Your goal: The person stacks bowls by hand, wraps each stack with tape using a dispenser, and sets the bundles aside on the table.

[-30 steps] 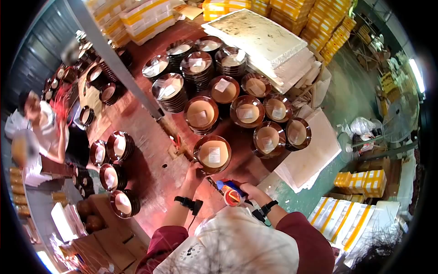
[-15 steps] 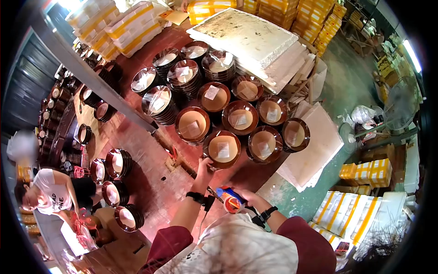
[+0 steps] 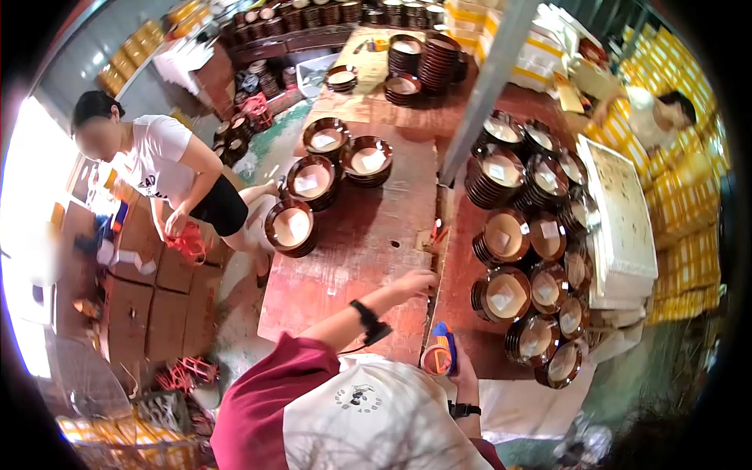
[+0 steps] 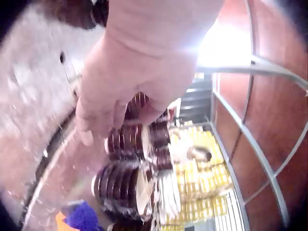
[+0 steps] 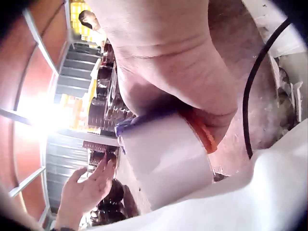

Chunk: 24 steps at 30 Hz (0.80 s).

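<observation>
My left hand extends over the red table, holding nothing, its fingers loosely extended; the right wrist view shows this left hand with fingers spread. My right hand grips a blue and orange tape dispenser close to my shirt. A wide pale roll of tape fills the middle of the right wrist view. Right of my left hand, a stack of brown-rimmed bowls stands among several other stacks, many with white labels. More bowl stacks stand left and beyond the hand.
A metal post rises between the bowl groups. White foam boards lie at the right. One person stands at the left with red strings; another person is at the upper right. Brown cartons stand lower left.
The head view has swung left. My left hand has let go of the labelled bowl and moved away from it. The person at the left is now upright; my right hand still holds the dispenser.
</observation>
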{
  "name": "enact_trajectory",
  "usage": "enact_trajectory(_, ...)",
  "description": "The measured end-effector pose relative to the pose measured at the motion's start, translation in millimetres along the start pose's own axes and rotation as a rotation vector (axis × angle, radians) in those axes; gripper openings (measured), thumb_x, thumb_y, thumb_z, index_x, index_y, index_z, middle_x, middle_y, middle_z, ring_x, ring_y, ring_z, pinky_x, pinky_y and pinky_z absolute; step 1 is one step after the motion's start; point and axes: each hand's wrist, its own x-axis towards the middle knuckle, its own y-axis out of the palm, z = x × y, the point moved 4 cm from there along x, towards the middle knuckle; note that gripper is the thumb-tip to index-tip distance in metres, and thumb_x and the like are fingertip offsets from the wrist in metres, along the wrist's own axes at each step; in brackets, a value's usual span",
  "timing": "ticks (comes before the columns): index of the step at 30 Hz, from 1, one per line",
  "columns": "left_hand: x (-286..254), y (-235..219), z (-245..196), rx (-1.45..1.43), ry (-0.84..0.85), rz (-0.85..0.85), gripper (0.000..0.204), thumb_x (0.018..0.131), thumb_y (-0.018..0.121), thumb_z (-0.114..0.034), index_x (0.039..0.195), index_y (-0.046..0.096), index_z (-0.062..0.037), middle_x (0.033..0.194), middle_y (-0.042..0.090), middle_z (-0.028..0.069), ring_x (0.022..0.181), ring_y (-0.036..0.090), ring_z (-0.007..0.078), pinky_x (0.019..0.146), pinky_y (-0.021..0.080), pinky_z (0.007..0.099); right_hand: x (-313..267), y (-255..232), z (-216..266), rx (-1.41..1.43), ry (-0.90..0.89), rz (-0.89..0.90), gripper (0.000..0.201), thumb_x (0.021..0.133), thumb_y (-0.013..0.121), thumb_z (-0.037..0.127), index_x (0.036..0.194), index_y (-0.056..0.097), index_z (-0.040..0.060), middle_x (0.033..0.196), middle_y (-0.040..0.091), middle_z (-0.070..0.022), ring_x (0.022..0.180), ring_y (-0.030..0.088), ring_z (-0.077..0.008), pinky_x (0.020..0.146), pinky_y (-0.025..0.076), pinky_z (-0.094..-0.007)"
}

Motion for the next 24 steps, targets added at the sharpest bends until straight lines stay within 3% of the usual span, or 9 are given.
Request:
enact_trajectory(3, -81, -87, -7, -0.141, 0.126, -0.112, 0.03, 0.097, 0.058, -0.023, 0.121, 0.067, -0.0069, 0.114, 0.072, 0.0068, 0.093, 0.069, 0.0185, 0.083, 0.055, 0.0325, -6, 25, 7, -0.207, 0.022, 0.028, 0.048, 0.106, 0.053, 0.044, 0.127, 0.062, 0.0024, 0.117, 0.071, -0.0108, 0.104, 0.069, -0.02, 0.093, 0.058, -0.0379)
enact_trajectory(6, -161, -176, -3, -0.166, 0.216, -0.54, 0.024, 0.097, 0.056, -0.018, 0.113, 0.068, -0.005, 0.107, 0.074, 0.0086, 0.091, 0.07, 0.0195, 0.081, 0.055, 0.0328, 1, 48, 13, -0.427, 0.109, 0.039, 0.046, 0.106, 0.056, 0.042, 0.127, 0.063, 0.0017, 0.117, 0.07, -0.0104, 0.104, 0.069, -0.0183, 0.092, 0.057, -0.0358)
enact_trajectory(8, -206, -234, -3, -0.217, 0.34, -0.786, 0.02, 0.096, 0.056, -0.017, 0.107, 0.069, -0.0043, 0.101, 0.074, 0.0093, 0.085, 0.07, 0.0195, 0.078, 0.054, 0.0321, -32, 137, 40, -0.678, 0.169, -0.065, 0.048, 0.103, 0.062, 0.041, 0.128, 0.065, 0.0005, 0.119, 0.069, -0.0104, 0.107, 0.067, -0.0174, 0.095, 0.054, -0.0325)
enact_trajectory(10, -228, -299, 1, -0.289, 0.496, -0.961, 0.018, 0.095, 0.058, -0.017, 0.102, 0.069, -0.0043, 0.095, 0.073, 0.0081, 0.083, 0.068, 0.0184, 0.077, 0.054, 0.0327, -72, 226, 56, -0.994, -0.175, 0.215, 0.051, 0.1, 0.066, 0.041, 0.131, 0.064, 0.0001, 0.121, 0.069, -0.0103, 0.11, 0.065, -0.0171, 0.098, 0.052, -0.032)
enact_trajectory(13, -217, -403, -7, -0.113, 0.707, -1.164, 0.02, 0.095, 0.06, -0.021, 0.102, 0.069, -0.0049, 0.089, 0.071, 0.0051, 0.085, 0.065, 0.0153, 0.08, 0.051, 0.0318, 61, 248, 34, -1.288, 0.143, 0.436, 0.06, 0.097, 0.071, 0.042, 0.138, 0.06, -0.0003, 0.128, 0.066, -0.0101, 0.118, 0.061, -0.0169, 0.102, 0.049, -0.0323)
enact_trajectory(16, -195, -451, -27, -0.053, 0.608, -1.201, 0.025, 0.096, 0.065, -0.025, 0.105, 0.069, -0.0019, 0.091, 0.069, 0.0036, 0.087, 0.062, 0.0142, 0.081, 0.049, 0.028, 107, 334, 10, -1.363, 0.143, 0.566, 0.066, 0.094, 0.073, 0.043, 0.14, 0.058, -0.0018, 0.135, 0.064, -0.0107, 0.121, 0.06, -0.0184, 0.103, 0.049, -0.0331)
enact_trajectory(19, -154, -470, -18, -0.369, 0.539, -0.746, 0.034, 0.099, 0.064, -0.035, 0.113, 0.07, -0.0048, 0.102, 0.072, 0.0036, 0.094, 0.065, 0.0164, 0.088, 0.051, 0.0297, 153, 397, -15, -1.359, 0.123, 0.568, 0.082, 0.091, 0.076, 0.047, 0.146, 0.049, -0.0079, 0.142, 0.059, -0.0159, 0.126, 0.058, -0.0217, 0.107, 0.047, -0.0341)
enact_trajectory(21, -191, -390, -61, -0.677, 0.427, -0.616, 0.042, 0.101, 0.061, -0.043, 0.12, 0.07, -0.007, 0.117, 0.073, 0.0035, 0.106, 0.066, 0.0184, 0.096, 0.051, 0.0331, 151, 447, -18, -1.376, 0.149, 0.567, 0.091, 0.088, 0.078, 0.05, 0.147, 0.044, -0.0105, 0.141, 0.058, -0.0172, 0.125, 0.059, -0.0227, 0.106, 0.048, -0.0336)
enact_trajectory(24, -174, -416, -51, -0.625, 0.441, -0.529, 0.047, 0.101, 0.061, -0.045, 0.126, 0.068, -0.0063, 0.126, 0.07, 0.006, 0.114, 0.065, 0.019, 0.102, 0.05, 0.0342, 181, 480, -35, -1.246, 0.097, 0.594, 0.085, 0.087, 0.081, 0.042, 0.146, 0.047, -0.0081, 0.14, 0.06, -0.0146, 0.123, 0.06, -0.02, 0.103, 0.05, -0.0327)
